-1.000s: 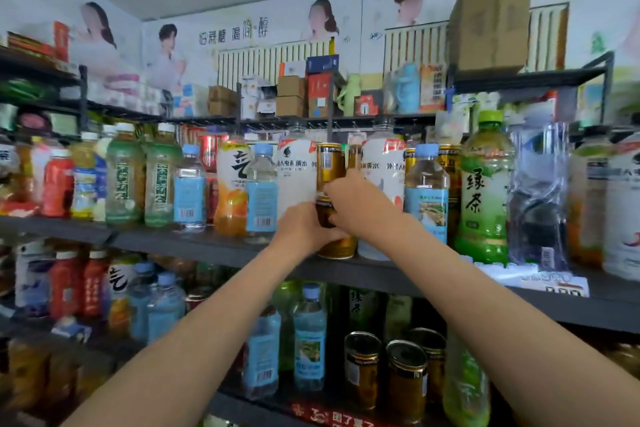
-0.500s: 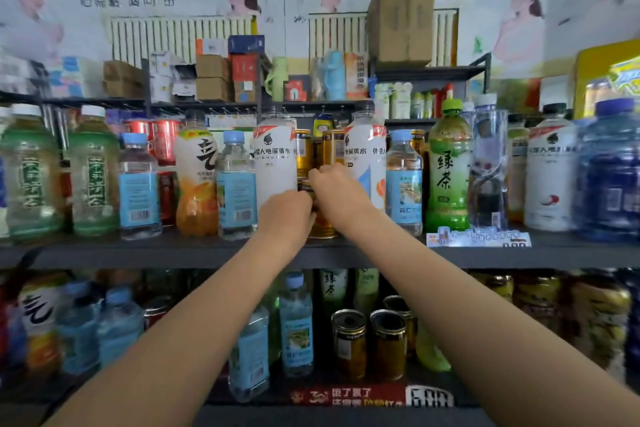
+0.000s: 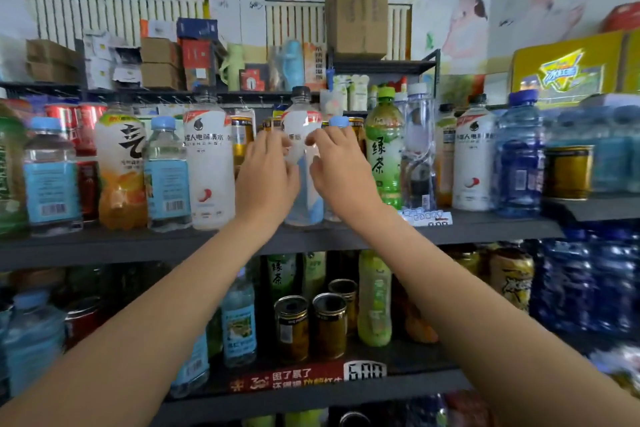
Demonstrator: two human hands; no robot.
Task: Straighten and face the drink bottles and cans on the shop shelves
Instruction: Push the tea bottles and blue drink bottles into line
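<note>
On the middle shelf [image 3: 485, 229] stands a white bottle with a black cap [image 3: 300, 196], one in a row of drinks. My left hand [image 3: 266, 177] holds its left side and my right hand [image 3: 341, 172] its right side, fingers curled onto the label. The bottle is upright and blurred. Several gold cans [image 3: 242, 135] stand just behind it. A small blue-capped water bottle [image 3: 339, 121] sits right behind my right hand, mostly hidden. To the left stands a matching white bottle [image 3: 207, 163], and a green tea bottle [image 3: 384, 156] is to the right.
A price tag [image 3: 426, 218] lies on the shelf edge right of my hands. Blue water bottles [image 3: 517, 163] and a gold can [image 3: 568, 172] fill the right end. The lower shelf holds jars [image 3: 292, 326] and bottles. Cardboard boxes [image 3: 358, 10] sit on top.
Both hands have left the gold can they held and moved right and up onto the white bottle. The view has shifted to the right along the shelf.
</note>
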